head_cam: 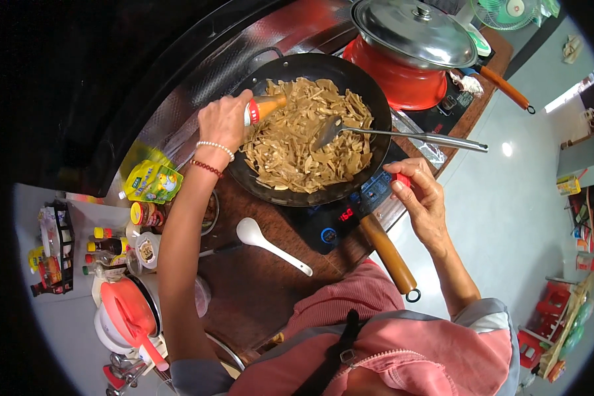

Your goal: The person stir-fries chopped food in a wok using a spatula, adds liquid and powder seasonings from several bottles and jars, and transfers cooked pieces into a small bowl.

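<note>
My left hand (222, 119) grips a small bottle (267, 107) with an orange-brown body and a red and white label. The bottle is tipped over the wok (302, 199), its neck pointing at the food. Brown sliced food (302, 143), perhaps mushroom or dried tofu, covers the wok's bottom. A metal spatula (416, 137) rests in the wok, blade among the slices and handle over the rim. Between the thumb and fingers of my right hand (423, 198) is a red cap (401, 179), held right of the wok, above its wooden handle (388, 257).
Under the wok sits an induction cooktop (321, 232) with a lit display. A white spoon (272, 245) lies on the brown counter. Seasoning bottles (111, 245) and a yellow pouch (153, 181) stand left. Behind right, a lidded pan (416, 34) rests on a red basin (396, 79).
</note>
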Tool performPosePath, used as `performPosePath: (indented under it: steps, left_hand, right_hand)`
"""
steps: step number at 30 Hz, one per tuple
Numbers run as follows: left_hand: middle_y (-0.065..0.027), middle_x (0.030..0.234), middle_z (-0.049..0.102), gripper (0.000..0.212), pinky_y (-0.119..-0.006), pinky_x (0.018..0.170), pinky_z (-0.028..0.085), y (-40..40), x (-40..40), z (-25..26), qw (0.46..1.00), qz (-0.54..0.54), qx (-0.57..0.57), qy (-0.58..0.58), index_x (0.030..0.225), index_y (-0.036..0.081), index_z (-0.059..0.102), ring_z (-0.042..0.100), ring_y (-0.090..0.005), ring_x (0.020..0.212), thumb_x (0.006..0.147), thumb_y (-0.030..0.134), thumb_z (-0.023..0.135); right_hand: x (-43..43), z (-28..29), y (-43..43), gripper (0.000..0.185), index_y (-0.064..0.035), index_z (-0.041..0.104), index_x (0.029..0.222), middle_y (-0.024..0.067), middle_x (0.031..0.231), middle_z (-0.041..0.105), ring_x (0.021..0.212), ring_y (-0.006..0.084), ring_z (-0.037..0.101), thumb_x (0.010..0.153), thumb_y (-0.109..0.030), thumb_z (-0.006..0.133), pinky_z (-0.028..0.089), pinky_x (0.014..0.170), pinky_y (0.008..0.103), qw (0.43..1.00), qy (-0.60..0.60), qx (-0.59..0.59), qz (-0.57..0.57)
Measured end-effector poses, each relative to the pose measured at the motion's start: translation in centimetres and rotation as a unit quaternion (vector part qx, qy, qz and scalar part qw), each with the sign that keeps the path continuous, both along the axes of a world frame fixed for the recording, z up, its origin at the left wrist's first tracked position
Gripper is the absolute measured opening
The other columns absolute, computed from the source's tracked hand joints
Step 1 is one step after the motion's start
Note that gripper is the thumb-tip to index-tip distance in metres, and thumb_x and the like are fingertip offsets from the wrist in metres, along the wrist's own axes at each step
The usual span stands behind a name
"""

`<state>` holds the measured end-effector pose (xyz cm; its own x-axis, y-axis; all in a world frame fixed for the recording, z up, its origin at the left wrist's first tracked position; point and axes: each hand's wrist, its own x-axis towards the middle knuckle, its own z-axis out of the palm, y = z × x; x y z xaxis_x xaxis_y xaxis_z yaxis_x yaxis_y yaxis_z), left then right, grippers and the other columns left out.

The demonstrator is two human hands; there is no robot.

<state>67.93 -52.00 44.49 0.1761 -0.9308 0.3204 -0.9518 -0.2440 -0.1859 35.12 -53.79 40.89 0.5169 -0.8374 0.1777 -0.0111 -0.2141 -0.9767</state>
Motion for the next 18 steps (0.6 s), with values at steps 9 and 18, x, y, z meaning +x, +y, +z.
performPosePath:
  steps: [9,18]
  left_hand:
    - [-0.0123,0.075,0.062,0.038,-0.04,0.06,0.049,2.1,1.8,0.3,0.998,0.056,0.013,-0.006,0.091,0.013,0.053,0.061,-0.0325,0.07,0.058,0.009,0.071]
    - [-0.0129,0.076,0.061,0.039,-0.041,0.058,0.047,7.8,0.0,0.8,0.996,0.038,0.061,0.048,0.091,0.012,0.054,0.061,-0.0321,0.07,0.056,0.006,0.072]
  right_hand:
    - [-0.4,-0.7,0.3,0.02,-0.0031,0.06,0.098,0.0055,0.091,0.046,0.087,0.0154,0.045,0.081,-0.012,0.059,0.038,0.079,0.0254,1.0,0.014,-0.019,-0.009]
    - [1.1,-0.5,0.9,0.021,-0.0033,0.06,0.099,0.0051,0.09,0.045,0.085,0.0147,0.045,0.08,-0.012,0.059,0.038,0.075,0.0246,0.999,0.018,-0.033,0.033]
